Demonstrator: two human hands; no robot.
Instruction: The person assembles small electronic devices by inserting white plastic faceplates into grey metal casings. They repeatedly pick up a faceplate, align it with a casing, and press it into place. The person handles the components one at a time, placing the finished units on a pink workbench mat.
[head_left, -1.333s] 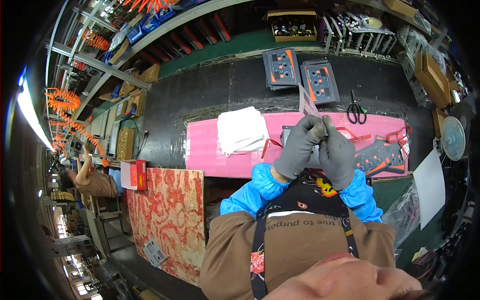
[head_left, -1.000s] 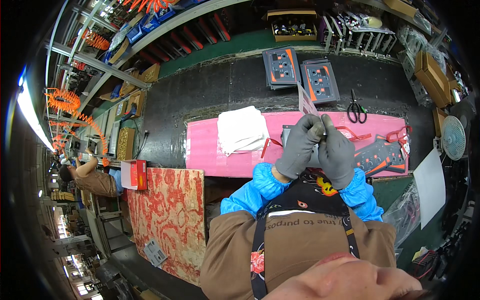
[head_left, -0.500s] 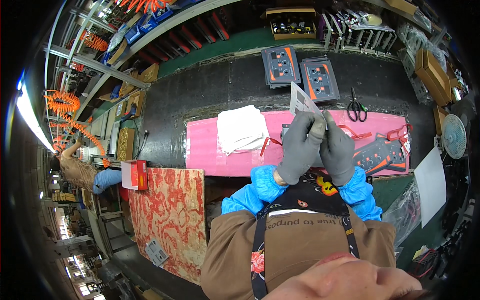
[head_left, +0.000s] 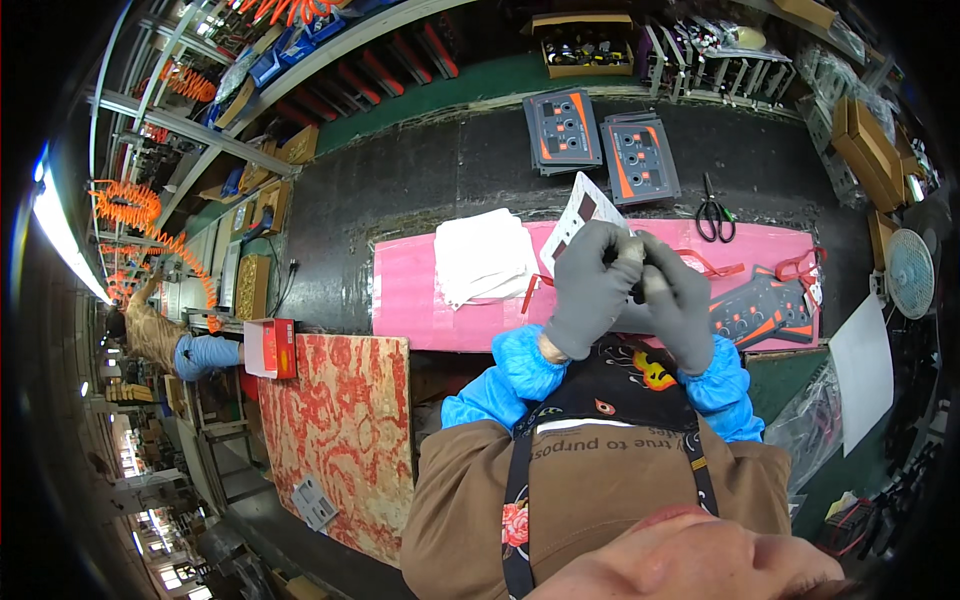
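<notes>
My left hand [head_left: 592, 295], in a grey glove, is closed on a thin panel overlay [head_left: 578, 218] whose pale face has dark cut-outs. The overlay stands tilted up beyond my fingers. My right hand [head_left: 682, 308], also gloved, is curled with its fingertips pinched against those of my left hand; what they pinch is hidden. Under both hands lies a pink mat [head_left: 405, 290]. A stack of white sheets [head_left: 484, 258] rests on it to the left. Dark grey and orange overlays [head_left: 745, 312] lie fanned beside my right hand, near red strips [head_left: 710, 267].
Two stacks of grey-orange panels [head_left: 565, 130] [head_left: 640, 160] sit beyond the mat. Black-handled scissors [head_left: 713, 215] lie right of them. A red box [head_left: 270, 350] stands on a patterned board [head_left: 340, 430] at left. A fan [head_left: 909, 272] is at right. Another person [head_left: 165, 335] works far left.
The overlay has turned so more of its pale face shows, and its upper end has shifted left. My right hand's fingers have curled more, against my left fingertips.
</notes>
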